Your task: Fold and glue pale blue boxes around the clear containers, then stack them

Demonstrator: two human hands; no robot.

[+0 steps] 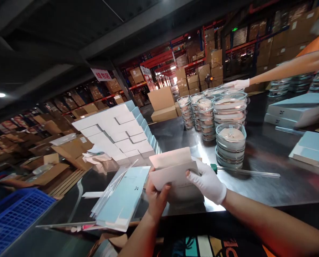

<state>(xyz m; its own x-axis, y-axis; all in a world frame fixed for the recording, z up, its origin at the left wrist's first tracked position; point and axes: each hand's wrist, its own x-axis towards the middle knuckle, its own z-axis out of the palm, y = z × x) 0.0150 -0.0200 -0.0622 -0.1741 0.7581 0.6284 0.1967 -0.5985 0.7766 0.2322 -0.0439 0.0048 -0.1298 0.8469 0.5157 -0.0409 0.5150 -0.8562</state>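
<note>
- A pale beige flat cardboard sleeve (175, 171), partly folded, sits at the lower centre of the frame, lifted just above the dark glossy worktop (268, 178); it is gripped from both sides, probably so its flaps can be bent without it sliding
- The bare left hand (155, 194) comes up from the bottom edge with the wrist bent back, thumb on the near face and fingers curled behind, pinching the sleeve's lower left corner
- The white-gloved right hand (209, 182) reaches in from the lower right, forearm low over the worktop, fingers closed along the sleeve's right edge
- Left of the hands lies a fanned stack of light blue flat cartons (122, 196), close enough to draw from
- Right of centre stand stacks of clear lidded glass bowls (230, 142), with a thin green-tipped rod (245, 172) lying in front of them
- A stepped pile of white and blue closed boxes (116, 130) rises left of centre
- At the upper right another person's gloved hand (236, 84) rests on the far bowls
</note>
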